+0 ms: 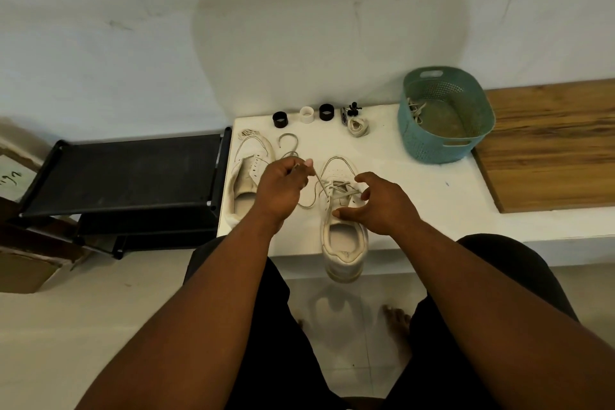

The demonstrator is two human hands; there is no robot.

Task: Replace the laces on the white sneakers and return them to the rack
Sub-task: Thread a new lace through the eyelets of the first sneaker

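Note:
One white sneaker stands on the white ledge, toe toward the wall, heel hanging over the front edge. Its lace runs through the lower eyelets and loops out to the left. My left hand pinches one end of that lace, pulled up and to the left of the shoe. My right hand rests on the shoe's right side with thumb and fingers curved around the eyelet area. The second white sneaker lies to the left, partly behind my left hand, without a lace in its eyelets.
A black shoe rack stands left of the ledge. At the back are two black rings, a white ring, a rolled lace and a teal basket holding laces. A wooden board lies right.

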